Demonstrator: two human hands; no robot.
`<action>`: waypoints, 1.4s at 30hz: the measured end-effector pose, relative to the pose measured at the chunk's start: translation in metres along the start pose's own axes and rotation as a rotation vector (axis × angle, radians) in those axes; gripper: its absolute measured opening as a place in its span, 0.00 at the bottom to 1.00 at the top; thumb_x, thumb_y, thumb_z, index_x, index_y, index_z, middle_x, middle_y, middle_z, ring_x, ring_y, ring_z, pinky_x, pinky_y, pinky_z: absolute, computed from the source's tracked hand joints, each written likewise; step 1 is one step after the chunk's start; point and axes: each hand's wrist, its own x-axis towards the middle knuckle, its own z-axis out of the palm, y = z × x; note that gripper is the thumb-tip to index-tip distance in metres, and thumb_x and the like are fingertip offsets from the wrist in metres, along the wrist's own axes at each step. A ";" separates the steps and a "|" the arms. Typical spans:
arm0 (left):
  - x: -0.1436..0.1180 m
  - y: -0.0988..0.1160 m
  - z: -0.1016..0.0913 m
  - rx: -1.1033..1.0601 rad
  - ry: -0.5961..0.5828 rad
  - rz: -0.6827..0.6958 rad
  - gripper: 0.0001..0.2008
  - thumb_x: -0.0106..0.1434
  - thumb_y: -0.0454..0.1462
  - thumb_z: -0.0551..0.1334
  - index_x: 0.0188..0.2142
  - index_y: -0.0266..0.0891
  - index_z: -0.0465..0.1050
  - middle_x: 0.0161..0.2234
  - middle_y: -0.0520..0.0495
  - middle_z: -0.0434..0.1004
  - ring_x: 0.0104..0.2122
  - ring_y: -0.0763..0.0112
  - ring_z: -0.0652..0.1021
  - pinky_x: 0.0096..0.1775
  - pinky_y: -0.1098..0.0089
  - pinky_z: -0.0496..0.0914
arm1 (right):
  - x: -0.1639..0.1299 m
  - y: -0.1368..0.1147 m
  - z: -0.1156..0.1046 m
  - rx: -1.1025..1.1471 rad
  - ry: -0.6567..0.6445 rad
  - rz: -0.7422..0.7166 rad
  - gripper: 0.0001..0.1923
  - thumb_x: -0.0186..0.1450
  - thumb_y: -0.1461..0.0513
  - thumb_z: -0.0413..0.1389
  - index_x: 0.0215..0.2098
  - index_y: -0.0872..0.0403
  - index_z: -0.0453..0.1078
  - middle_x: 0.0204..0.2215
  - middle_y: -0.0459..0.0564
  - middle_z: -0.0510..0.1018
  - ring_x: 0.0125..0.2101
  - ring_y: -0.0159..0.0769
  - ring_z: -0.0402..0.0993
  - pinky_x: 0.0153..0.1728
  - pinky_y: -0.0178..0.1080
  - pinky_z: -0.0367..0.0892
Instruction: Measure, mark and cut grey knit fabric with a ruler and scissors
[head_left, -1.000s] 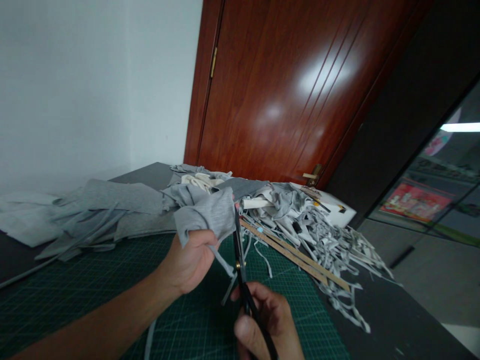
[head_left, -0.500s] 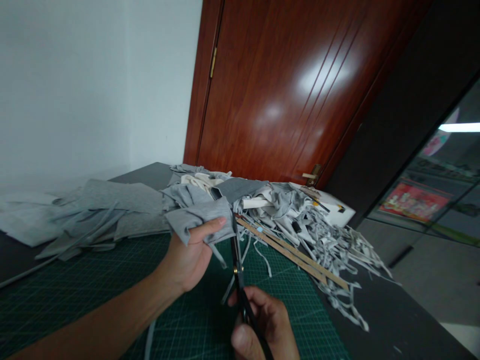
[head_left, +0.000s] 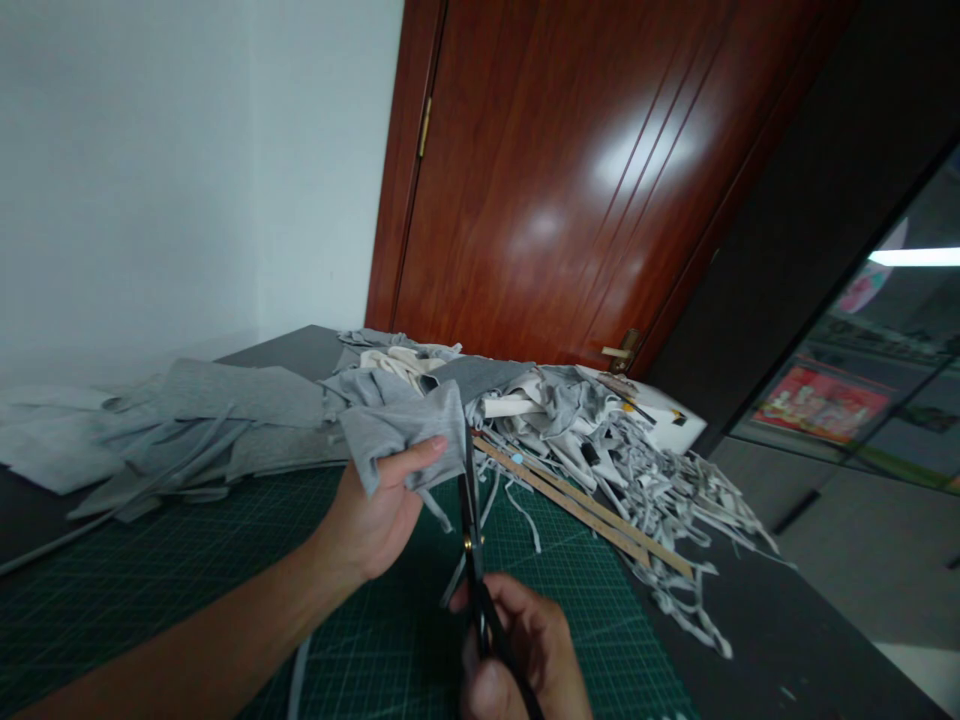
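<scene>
My left hand (head_left: 386, 515) pinches a piece of light grey knit fabric (head_left: 412, 435), thumb on top, and holds it up over the green cutting mat (head_left: 360, 650). A narrow strip hangs below the fingers. My right hand (head_left: 525, 640) grips black-handled scissors (head_left: 471, 545) from below, with fingers around the handles. The blades point away from me and stand along the right edge of the fabric; I cannot tell whether they touch it. The lower part of my right hand is cut off by the picture's edge.
Flat grey fabric pieces (head_left: 247, 390) lie at the left. Thin wooden rulers (head_left: 585, 505) slant across the mat's right side, beside a tangled heap of grey strips (head_left: 660, 490). A white box (head_left: 667, 425) stands behind the heap. A brown door (head_left: 570, 180) rises beyond the table.
The loose upper part of the grey fabric has shifted slightly in my left hand. The scissors stay at its right edge, and both hands keep nearly the same place.
</scene>
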 end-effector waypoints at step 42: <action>-0.007 -0.003 0.000 0.035 -0.003 -0.046 0.31 0.46 0.28 0.77 0.53 0.40 0.85 0.45 0.45 0.91 0.58 0.44 0.83 0.61 0.53 0.74 | 0.004 -0.002 0.004 -0.056 0.063 -0.012 0.37 0.48 0.37 0.77 0.41 0.54 0.78 0.15 0.36 0.66 0.12 0.23 0.54 0.15 0.29 0.49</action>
